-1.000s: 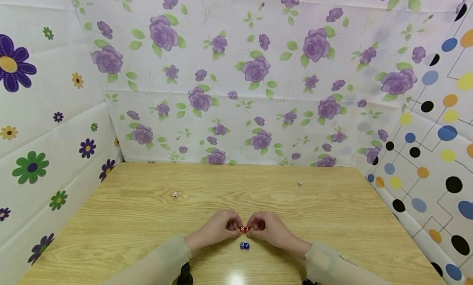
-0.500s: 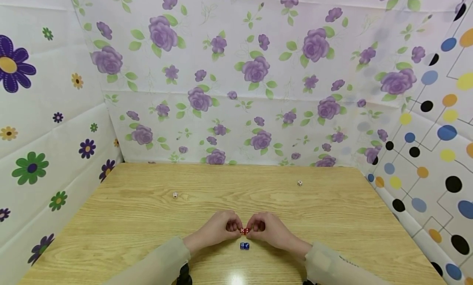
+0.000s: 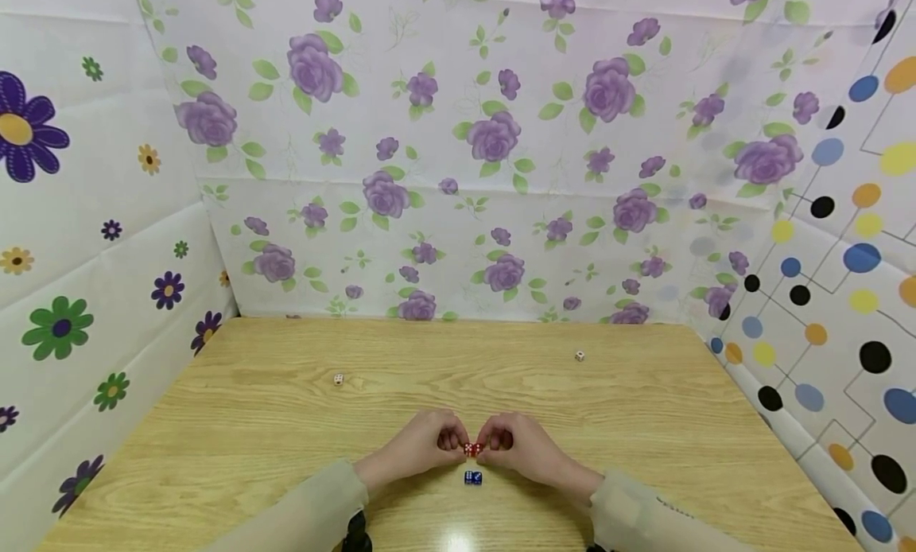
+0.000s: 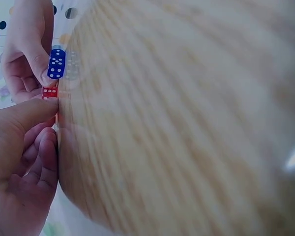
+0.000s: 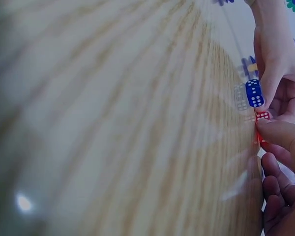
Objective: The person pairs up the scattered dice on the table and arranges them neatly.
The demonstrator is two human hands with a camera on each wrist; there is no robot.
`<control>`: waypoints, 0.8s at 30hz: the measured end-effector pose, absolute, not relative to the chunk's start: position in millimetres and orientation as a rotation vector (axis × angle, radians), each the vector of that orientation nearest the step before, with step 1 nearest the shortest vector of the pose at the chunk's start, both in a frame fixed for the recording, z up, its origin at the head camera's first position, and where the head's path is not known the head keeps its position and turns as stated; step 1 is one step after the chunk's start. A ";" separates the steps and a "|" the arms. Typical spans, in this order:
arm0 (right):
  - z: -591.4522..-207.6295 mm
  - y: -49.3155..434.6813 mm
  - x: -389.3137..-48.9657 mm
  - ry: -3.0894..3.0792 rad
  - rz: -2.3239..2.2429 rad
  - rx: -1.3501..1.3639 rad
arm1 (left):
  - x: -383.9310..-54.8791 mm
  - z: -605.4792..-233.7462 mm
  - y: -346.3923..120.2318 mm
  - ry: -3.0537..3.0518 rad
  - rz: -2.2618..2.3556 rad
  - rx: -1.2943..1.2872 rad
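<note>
Two red dice sit side by side, touching, in the head view. My left hand pinches the left red die between thumb and forefinger. On the other side, my right hand pinches the right red die in the same way. Just nearer to me, a pair of blue dice stands together on the table, apart from the red ones. The wrist views show blue dice beside the red dice, which the thumbs partly cover.
On the wooden table, one white die lies at the back left and another white die at the back right. Flowered cloth hangs behind the table, with patterned cloths at both sides.
Both hands have shifted slightly toward me with the red dice, narrowing the gap to the blue pair. Their pinch stays the same, and the white dice have not moved.
</note>
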State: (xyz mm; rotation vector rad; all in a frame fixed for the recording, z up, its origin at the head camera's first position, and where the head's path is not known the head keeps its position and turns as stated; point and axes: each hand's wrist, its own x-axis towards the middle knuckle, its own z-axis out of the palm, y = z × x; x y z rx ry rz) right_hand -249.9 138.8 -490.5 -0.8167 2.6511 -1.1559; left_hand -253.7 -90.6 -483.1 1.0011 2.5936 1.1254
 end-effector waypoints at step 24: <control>-491.0 139.2 -249.8 2.643 -1.136 -0.785 | -314.4 -437.4 -214.8 2.851 1.007 0.921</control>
